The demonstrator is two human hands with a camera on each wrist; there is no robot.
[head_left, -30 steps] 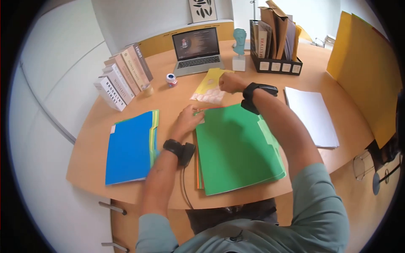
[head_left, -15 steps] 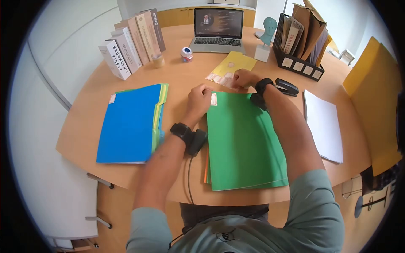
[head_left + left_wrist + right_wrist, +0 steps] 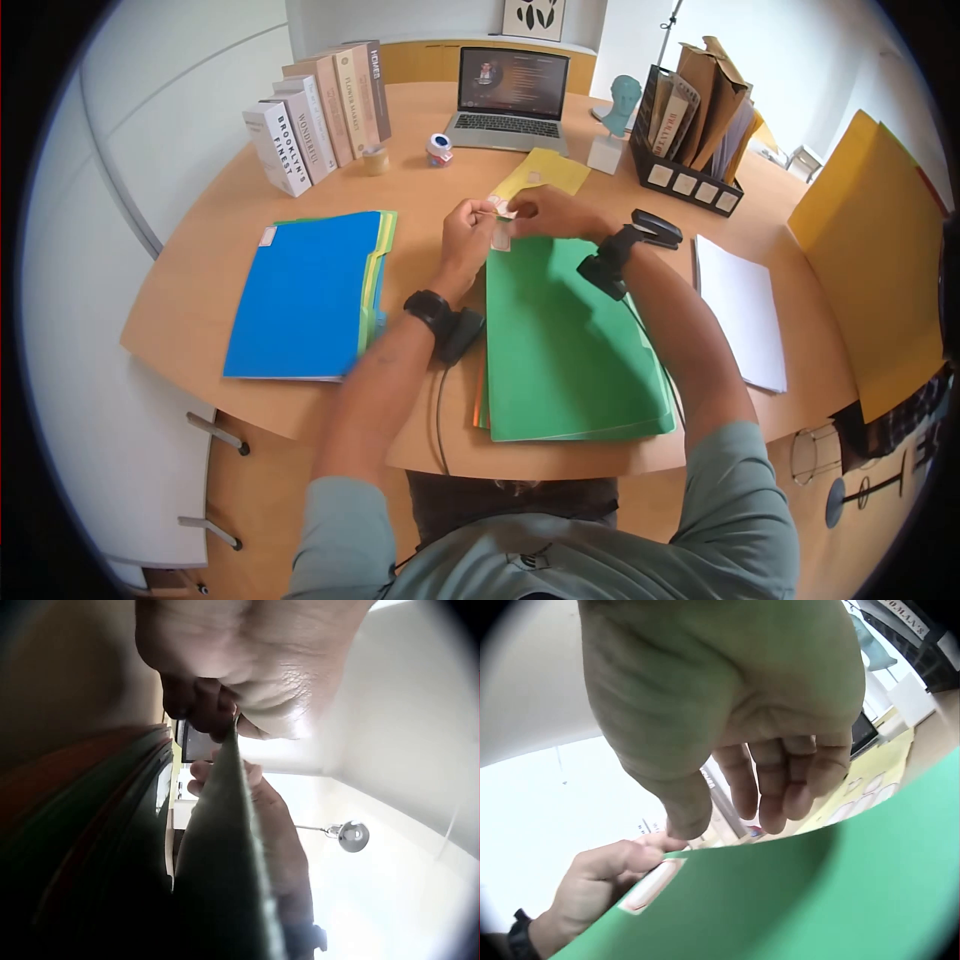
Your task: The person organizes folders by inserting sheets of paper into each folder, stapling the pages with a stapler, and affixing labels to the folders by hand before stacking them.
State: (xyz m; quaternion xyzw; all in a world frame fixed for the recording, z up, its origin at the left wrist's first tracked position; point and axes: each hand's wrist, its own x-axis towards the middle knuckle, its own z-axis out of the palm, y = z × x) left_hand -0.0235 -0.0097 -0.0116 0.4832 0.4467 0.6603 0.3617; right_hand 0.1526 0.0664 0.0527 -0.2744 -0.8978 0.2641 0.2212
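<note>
A green folder (image 3: 580, 340) lies on top of a stack of folders, with a small white label (image 3: 501, 240) near its top left corner. At that corner, my left hand (image 3: 467, 238) pinches a lifted edge between thumb and fingers. My right hand (image 3: 560, 213) hovers at the top edge, close beside the left one. In the right wrist view its thumb and fingers stand apart, loosely bent, with the thumb tip (image 3: 690, 825) right at the green edge. Behind the hands lies a yellow sheet of labels (image 3: 550, 172), partly covered by the right hand.
Blue folder (image 3: 300, 300) with others below it at left; white paper stack (image 3: 737, 310) and stapler (image 3: 656, 228) at right. Books (image 3: 320, 120), a tape dispenser (image 3: 438, 150), laptop (image 3: 512, 100), bust (image 3: 620, 110) and black file box (image 3: 690, 190) stand at the back.
My right hand has moved from the yellow label sheet to the folder's top left corner, beside the left hand. The left hand stays at the corner, whose edge is now raised.
</note>
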